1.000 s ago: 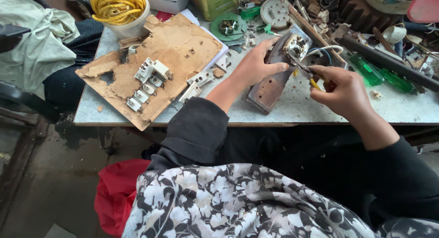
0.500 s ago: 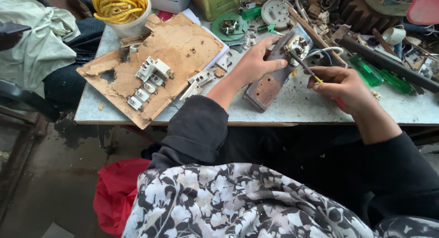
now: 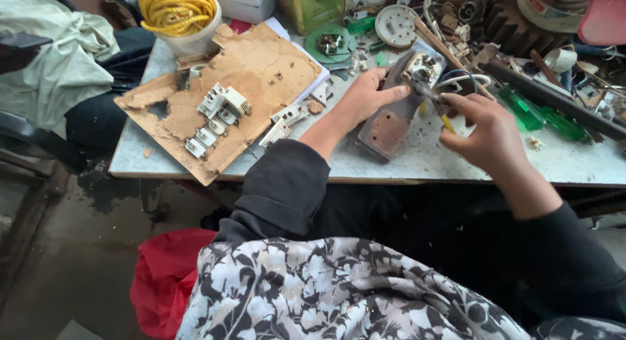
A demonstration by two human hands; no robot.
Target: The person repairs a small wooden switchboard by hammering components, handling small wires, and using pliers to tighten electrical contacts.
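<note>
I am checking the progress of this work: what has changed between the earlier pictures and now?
Little changed. The right hand moved slightly toward the flat brown metal appliance base, still holding the yellow-handled tool at its terminal end. The left hand keeps gripping the base; the torn brown board stayed.

Bare tabletop (image 3: 456, 160) near front edge gives passage; tangled scrap clutter (image 3: 515, 33) blocks the rear, broken fibreboard (image 3: 254, 72) the left.

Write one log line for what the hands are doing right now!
left hand: steadies brown plate on table | right hand: holds yellow-handled screwdriver, tip at the plate's metal fitting | nearby: broken board with white switches
</note>
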